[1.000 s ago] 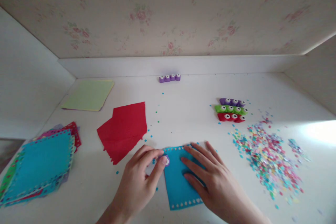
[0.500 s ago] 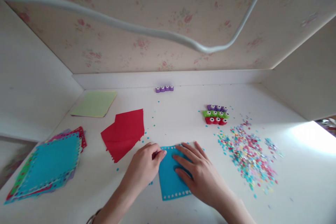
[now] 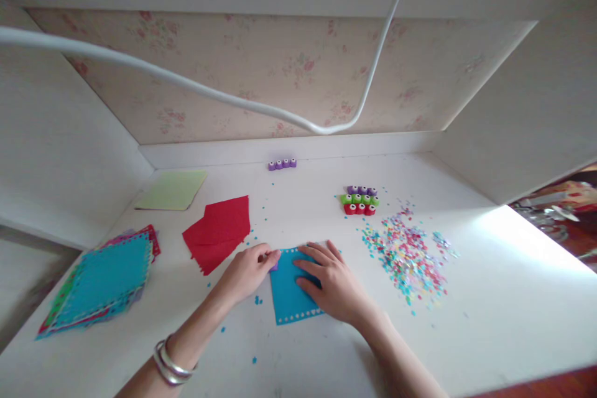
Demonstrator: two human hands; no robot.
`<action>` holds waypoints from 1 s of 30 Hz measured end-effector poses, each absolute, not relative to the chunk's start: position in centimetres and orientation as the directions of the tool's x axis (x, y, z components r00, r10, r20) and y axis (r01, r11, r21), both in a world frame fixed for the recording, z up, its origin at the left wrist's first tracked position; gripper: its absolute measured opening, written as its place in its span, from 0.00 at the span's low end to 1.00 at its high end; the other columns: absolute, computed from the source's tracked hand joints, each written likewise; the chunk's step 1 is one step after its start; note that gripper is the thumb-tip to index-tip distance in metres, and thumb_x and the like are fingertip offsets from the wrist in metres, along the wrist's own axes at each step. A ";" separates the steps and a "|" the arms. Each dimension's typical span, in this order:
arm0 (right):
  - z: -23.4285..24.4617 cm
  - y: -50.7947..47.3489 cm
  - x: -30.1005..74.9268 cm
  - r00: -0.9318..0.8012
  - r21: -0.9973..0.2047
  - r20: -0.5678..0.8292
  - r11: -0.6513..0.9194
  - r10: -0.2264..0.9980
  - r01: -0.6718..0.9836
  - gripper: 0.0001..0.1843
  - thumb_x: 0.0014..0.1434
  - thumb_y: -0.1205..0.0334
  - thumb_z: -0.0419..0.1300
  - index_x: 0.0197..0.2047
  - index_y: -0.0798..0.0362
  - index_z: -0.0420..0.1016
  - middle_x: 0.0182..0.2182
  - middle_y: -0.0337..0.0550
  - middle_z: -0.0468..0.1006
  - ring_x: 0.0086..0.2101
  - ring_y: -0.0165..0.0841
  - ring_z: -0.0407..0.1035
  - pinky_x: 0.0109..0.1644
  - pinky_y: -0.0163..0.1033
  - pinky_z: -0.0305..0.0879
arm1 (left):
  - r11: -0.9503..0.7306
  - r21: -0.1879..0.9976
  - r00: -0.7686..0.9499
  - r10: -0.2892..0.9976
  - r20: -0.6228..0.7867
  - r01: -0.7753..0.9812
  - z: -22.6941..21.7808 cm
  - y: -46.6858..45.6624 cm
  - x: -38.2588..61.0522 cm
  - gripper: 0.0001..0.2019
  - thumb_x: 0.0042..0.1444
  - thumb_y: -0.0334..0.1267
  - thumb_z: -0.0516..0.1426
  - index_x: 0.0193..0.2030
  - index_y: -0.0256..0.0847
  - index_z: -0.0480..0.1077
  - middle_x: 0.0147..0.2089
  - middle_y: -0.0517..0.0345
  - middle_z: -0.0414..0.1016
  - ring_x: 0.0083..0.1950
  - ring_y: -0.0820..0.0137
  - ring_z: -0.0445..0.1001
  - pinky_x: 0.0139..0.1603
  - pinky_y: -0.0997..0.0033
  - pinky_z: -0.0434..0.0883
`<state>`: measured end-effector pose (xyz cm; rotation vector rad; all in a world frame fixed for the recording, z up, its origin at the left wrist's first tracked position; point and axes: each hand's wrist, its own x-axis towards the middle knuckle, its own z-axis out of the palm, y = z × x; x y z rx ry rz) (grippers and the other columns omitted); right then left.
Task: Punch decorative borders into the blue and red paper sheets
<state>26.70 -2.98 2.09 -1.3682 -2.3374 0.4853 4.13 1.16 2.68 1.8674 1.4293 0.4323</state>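
A blue sheet of paper (image 3: 288,291) lies before me, with rows of small punched holes along its near and far edges. My left hand (image 3: 246,272) pinches a small purple craft punch (image 3: 275,266) at the sheet's upper left edge; fingers cover most of the punch. Spread flat over the right part of the sheet, my right hand (image 3: 339,287) is open and hides that side. Small blue punched-out bits (image 3: 258,300) lie on the table just left of the sheet.
Red paper sheets (image 3: 221,230) lie to the left, near a stack of punched coloured sheets (image 3: 107,273) and pale green paper (image 3: 172,190). Purple punches (image 3: 282,165) stand at the back. More punches (image 3: 359,199) and a confetti heap (image 3: 410,249) are at right. A white cable (image 3: 233,99) hangs across.
The camera view has shifted, showing more of my left arm and its bracelets. The purple punch now shows beneath my left fingers. Both hands keep their places on the blue sheet.
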 end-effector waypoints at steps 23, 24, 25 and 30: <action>4.2 -3.9 23.8 -0.380 -0.716 0.273 0.451 0.884 0.533 0.24 0.66 0.57 0.56 0.64 0.48 0.64 0.59 0.49 0.70 0.57 0.39 0.65 0.60 0.47 0.64 | -0.383 0.640 0.384 0.912 0.146 0.666 3.1 -2.5 0.6 0.14 0.65 0.43 0.52 0.55 0.49 0.70 0.47 0.55 0.71 0.44 0.68 0.76 0.47 0.70 0.73; 4.7 -4.0 23.3 -0.405 -0.749 0.272 0.456 0.873 0.480 0.24 0.66 0.59 0.55 0.64 0.47 0.64 0.58 0.48 0.71 0.56 0.37 0.67 0.59 0.44 0.66 | -0.400 0.645 0.416 0.899 0.137 0.651 3.4 -2.7 1.2 0.13 0.66 0.43 0.52 0.54 0.49 0.71 0.46 0.56 0.71 0.43 0.68 0.76 0.46 0.70 0.73; 5.0 -4.0 22.8 -0.419 -0.773 0.276 0.458 0.865 0.438 0.23 0.66 0.60 0.55 0.63 0.47 0.65 0.57 0.46 0.72 0.54 0.36 0.69 0.58 0.42 0.67 | -0.410 0.653 0.434 0.891 0.137 0.637 3.8 -2.8 1.8 0.12 0.66 0.41 0.51 0.52 0.49 0.71 0.46 0.56 0.71 0.42 0.69 0.76 0.45 0.71 0.73; 5.3 -3.4 22.1 -0.314 -0.851 0.250 0.362 0.916 0.380 0.13 0.63 0.62 0.59 0.49 0.45 0.78 0.47 0.42 0.80 0.47 0.35 0.74 0.54 0.39 0.69 | -0.409 0.695 0.375 0.902 0.213 0.591 3.5 -2.7 3.3 0.15 0.65 0.43 0.53 0.57 0.47 0.68 0.44 0.56 0.72 0.37 0.69 0.75 0.40 0.71 0.73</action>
